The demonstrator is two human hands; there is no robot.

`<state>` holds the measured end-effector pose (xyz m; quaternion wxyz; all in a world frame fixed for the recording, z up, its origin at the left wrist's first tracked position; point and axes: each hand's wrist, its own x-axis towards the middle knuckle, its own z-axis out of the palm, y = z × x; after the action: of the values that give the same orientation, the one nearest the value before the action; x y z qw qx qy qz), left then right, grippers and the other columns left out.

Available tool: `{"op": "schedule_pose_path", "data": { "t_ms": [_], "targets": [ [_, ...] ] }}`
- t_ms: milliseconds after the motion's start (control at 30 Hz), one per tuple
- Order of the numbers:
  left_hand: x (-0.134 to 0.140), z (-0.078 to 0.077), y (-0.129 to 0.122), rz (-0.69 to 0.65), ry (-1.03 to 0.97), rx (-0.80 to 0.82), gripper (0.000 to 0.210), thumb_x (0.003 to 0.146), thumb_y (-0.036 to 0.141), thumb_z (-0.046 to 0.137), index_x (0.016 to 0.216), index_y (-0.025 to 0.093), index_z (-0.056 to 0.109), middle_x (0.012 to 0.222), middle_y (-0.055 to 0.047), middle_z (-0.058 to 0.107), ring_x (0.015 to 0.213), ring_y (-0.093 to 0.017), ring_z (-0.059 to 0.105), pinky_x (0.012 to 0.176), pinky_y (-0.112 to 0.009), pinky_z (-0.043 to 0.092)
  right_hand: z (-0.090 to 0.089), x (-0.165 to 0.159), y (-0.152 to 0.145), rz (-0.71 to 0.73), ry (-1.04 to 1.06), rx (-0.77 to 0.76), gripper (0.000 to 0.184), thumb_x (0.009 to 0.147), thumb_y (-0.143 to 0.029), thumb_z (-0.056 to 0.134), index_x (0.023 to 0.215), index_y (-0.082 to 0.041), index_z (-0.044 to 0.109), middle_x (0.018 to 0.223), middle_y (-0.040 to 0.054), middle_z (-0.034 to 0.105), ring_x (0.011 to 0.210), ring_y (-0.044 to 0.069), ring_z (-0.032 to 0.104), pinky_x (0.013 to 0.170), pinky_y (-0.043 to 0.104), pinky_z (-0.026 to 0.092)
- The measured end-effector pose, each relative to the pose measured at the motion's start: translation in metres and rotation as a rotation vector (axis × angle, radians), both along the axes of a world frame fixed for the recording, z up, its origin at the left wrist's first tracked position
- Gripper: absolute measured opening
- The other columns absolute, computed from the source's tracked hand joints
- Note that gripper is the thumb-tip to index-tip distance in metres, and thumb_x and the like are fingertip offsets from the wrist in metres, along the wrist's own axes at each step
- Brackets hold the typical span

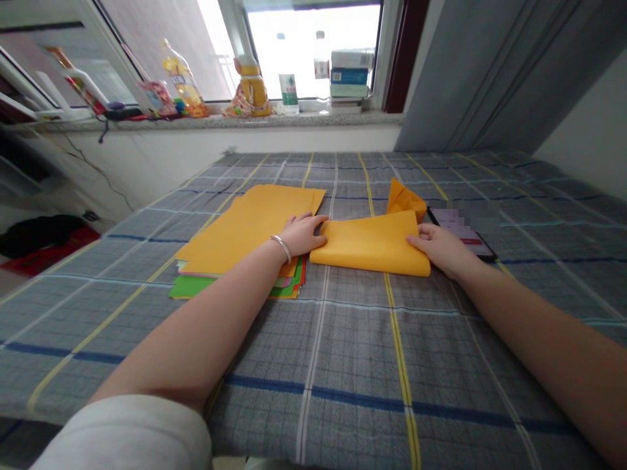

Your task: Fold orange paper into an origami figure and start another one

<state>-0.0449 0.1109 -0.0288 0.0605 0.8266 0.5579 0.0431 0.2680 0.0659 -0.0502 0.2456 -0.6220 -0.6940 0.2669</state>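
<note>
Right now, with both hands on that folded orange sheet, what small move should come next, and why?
Probably run the left hand along the folded orange sheet toward the right hand to flatten it. The sheet lies doubled on the checked cloth, each hand pinning one end, and its middle looks slightly puffed rather than creased.

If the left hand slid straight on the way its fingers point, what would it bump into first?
The left hand points rightward at the folded orange sheet, whose near edge it already touches, so it would likely push into that paper first.
</note>
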Motion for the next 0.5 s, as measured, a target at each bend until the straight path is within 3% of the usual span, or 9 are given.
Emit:
{"op": "schedule_pose_path", "data": {
  "t_ms": [133,233,300,400,500],
  "targets": [
    [0.0,0.001,0.0,0.027,-0.093,-0.011,0.067,0.086,0.044,0.053,0.146,0.016,0.042,0.148,-0.013,0.047,0.137,-0.03,0.044,0.116,-0.044,0.029,0.007,0.003,-0.005,-0.073,0.399,-0.211,0.03,0.085,-0.028,0.054,0.112,-0.02,0.062,0.103,0.0122,0.074,0.084,0.027,0.07,0.066,0.038,0.057],
    [-0.001,0.0,0.0,0.063,-0.329,-0.058,0.069,0.085,0.04,0.057,0.147,0.013,0.04,0.132,-0.013,0.061,0.12,-0.025,0.058,0.104,-0.036,0.042,0.008,0.009,-0.005,-0.077,0.569,-0.311,0.021,0.082,-0.023,0.058,0.102,-0.021,0.063,0.111,0.0104,0.073,0.092,0.024,0.07,0.076,0.036,0.058],
    [0.0,0.0,0.0,0.07,-0.47,-0.091,0.066,0.084,0.033,0.059,0.145,0.013,0.044,0.106,-0.008,0.069,0.094,-0.019,0.065,0.086,-0.031,0.049,0.005,0.012,-0.005,-0.092,0.568,-0.344,0.017,0.079,-0.022,0.061,0.096,-0.023,0.063,0.112,0.0096,0.073,0.094,0.024,0.07,0.079,0.036,0.058],
    [0.003,0.0,-0.003,0.045,-0.582,-0.106,0.056,0.083,0.023,0.06,0.137,0.014,0.053,0.068,0.002,0.057,0.061,-0.012,0.052,0.061,-0.025,0.042,0.001,0.014,-0.003,-0.097,0.511,-0.31,0.016,0.076,-0.024,0.065,0.092,-0.024,0.064,0.109,0.0089,0.073,0.094,0.026,0.071,0.082,0.038,0.058],
    [0.006,0.002,-0.006,0.024,-0.664,-0.127,0.048,0.083,0.018,0.059,0.131,0.015,0.059,0.059,0.006,0.045,0.052,-0.009,0.041,0.053,-0.023,0.033,0.0,0.011,-0.003,-0.087,0.514,-0.233,0.015,0.08,-0.029,0.064,0.095,-0.025,0.064,0.108,0.0087,0.074,0.096,0.028,0.07,0.087,0.043,0.057]
  ]
}}
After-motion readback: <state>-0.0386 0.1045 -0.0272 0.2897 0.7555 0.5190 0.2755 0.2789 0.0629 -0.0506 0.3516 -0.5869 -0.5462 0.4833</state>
